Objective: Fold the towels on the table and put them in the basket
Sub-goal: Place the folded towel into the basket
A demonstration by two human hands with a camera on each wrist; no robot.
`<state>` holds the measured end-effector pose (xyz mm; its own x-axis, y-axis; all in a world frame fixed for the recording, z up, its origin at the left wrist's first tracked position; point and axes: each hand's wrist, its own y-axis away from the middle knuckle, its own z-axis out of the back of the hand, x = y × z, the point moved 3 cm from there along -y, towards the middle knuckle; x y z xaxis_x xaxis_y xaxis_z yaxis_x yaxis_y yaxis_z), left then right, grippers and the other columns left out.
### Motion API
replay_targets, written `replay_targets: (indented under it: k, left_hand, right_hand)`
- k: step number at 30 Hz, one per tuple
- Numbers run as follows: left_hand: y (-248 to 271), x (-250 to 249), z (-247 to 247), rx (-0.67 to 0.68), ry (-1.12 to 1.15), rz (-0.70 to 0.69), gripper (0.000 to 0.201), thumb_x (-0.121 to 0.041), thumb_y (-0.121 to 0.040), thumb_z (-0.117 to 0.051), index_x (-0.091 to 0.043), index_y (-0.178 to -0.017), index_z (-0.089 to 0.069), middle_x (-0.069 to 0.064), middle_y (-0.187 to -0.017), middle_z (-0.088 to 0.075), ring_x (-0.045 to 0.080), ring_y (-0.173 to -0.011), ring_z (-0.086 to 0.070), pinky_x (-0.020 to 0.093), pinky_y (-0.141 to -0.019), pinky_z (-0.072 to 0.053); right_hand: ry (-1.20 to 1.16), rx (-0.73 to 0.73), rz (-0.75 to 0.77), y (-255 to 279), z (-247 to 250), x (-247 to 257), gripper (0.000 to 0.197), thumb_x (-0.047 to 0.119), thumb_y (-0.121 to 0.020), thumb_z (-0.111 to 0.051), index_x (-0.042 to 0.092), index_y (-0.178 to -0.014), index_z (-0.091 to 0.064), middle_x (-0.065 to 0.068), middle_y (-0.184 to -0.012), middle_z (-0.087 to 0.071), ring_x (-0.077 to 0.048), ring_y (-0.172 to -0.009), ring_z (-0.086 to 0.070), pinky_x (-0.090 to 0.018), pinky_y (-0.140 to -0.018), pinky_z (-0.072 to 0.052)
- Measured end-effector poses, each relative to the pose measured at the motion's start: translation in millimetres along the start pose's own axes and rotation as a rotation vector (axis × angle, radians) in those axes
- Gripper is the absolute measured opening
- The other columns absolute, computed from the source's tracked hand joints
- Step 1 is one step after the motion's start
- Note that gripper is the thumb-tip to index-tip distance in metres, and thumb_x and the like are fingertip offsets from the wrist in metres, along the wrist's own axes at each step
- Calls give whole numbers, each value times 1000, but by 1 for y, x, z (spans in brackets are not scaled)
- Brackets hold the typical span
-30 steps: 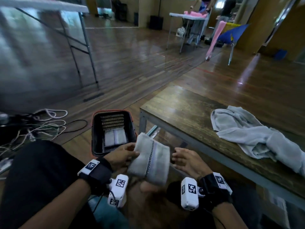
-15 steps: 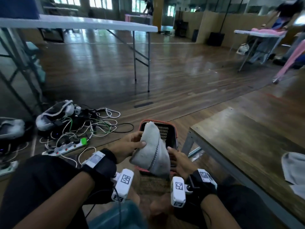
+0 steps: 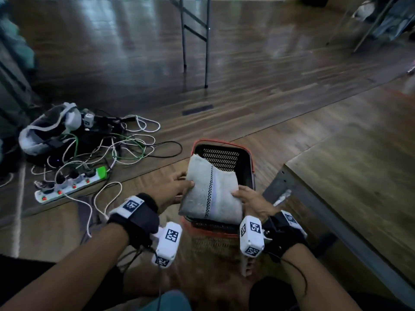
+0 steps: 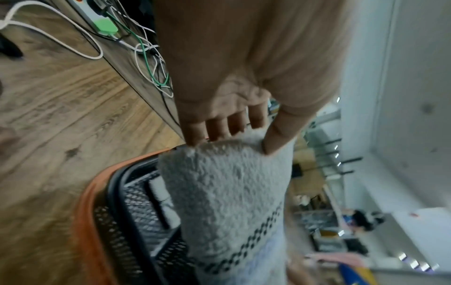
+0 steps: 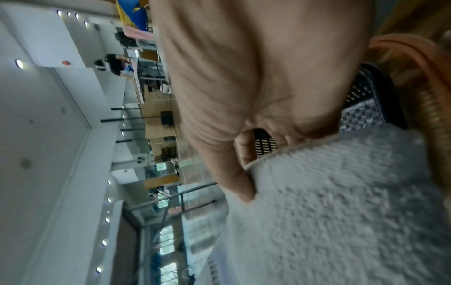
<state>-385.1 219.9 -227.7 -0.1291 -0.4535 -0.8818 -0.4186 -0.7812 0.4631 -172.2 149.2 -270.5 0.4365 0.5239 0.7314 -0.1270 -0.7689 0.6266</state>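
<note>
You have one folded towel [image 3: 211, 191] held between both hands, right over the mouth of the basket [image 3: 248, 158], which stands on the floor directly beyond and below your fingers. Your left hand [image 3: 173, 189] grips the towel's left edge, thumb on top and fingers curled under it, as the left wrist view shows; your right hand [image 3: 251, 202] pinches the right edge the same way, thumb pressed into the pile. The towel is a compact rectangle with its dark checked stripe running away from you, so the folding of this piece looks finished, and what remains for it is only the lowering and release. In the left wrist view, a pale folded towel already in the basket [image 4: 161, 194] can be seen under the one you hold, so at least one earlier piece seems stowed. The desk [image 3: 359, 176] lies just to the right of your right hand, but only its near corner shows, so you cannot tell from here whether more towels wait there. A power strip [image 3: 71, 185] and loose cables lie left of your left hand.
</note>
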Motion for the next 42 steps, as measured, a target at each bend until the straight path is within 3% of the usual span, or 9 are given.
replay_targets:
  k: [3,7,10,20,26,30,34,39,42]
  left_hand:
    - [-54,35,-6,-63,-167,132,16,-4,-88,-51,-18,-90,-58,4,-91,-59,18,-78,-56,27,-66,-46]
    - [-129,70,-19,-56,-401,217,15,-3,-84,-51,2,-95,-60,19,-94,-61,29,-91,-59,43,-81,-50]
    - [-190,88,-28,-99,-549,261,30,-7,-84,-52,9,-109,-59,24,-112,-62,36,-104,-60,46,-89,-52]
    - [-341,113,-34,-242,-833,226,33,-10,-86,-54,3,-116,-54,21,-120,-58,35,-109,-57,29,-77,-42]
    - [-359,138,-36,-221,-865,293,15,-7,-88,-52,4,-98,-54,20,-100,-56,32,-90,-60,28,-64,-42]
    - [-355,146,-35,-306,-802,282,43,-5,-87,-52,5,-127,-41,22,-128,-51,35,-114,-52,33,-84,-45]
    - [-347,149,-34,-376,-716,244,52,-1,-85,-48,3,-135,-34,23,-135,-45,37,-121,-47,37,-96,-42]
    - [-341,158,-31,-343,-739,284,51,0,-87,-47,2,-135,-31,22,-138,-40,38,-119,-47,38,-89,-43]
    - [-336,156,-36,-387,-813,126,51,-4,-88,-47,0,-136,-30,21,-141,-33,37,-123,-42,41,-93,-41]
  right_hand:
    - [218,-136,-40,-47,21,-13,36,1,-84,-61,5,-118,-54,-13,-102,-64,-26,-82,-62,-33,-63,-55]
    - [608,-283,-34,-119,45,-16,55,6,-82,-63,10,-133,-43,-13,-125,-54,-29,-105,-57,-34,-89,-50]
    - [716,-344,-45,-173,56,-12,55,6,-86,-55,11,-137,-36,-15,-127,-54,-30,-112,-54,-32,-91,-43]
    - [471,-568,88,-304,71,-22,55,2,-87,-43,9,-140,-31,-12,-130,-54,-28,-118,-51,-22,-83,-33]
    - [478,-671,77,-316,75,-47,51,8,-89,-44,9,-140,-33,-13,-132,-52,-27,-115,-52,-11,-67,-29]
    - [510,-735,167,-311,70,-48,47,11,-89,-46,9,-135,-38,-17,-131,-52,-30,-116,-52,-25,-86,-39]
    - [493,-743,232,-305,66,-47,43,7,-88,-45,9,-131,-41,-17,-125,-54,-30,-112,-53,-35,-94,-43]
    - [624,-669,185,-305,71,-54,43,7,-91,-43,7,-133,-37,-17,-131,-51,-31,-118,-50,-34,-97,-40]
    - [752,-674,294,-303,66,-53,45,8,-91,-45,6,-135,-35,-15,-137,-43,-29,-124,-44,-35,-99,-36]
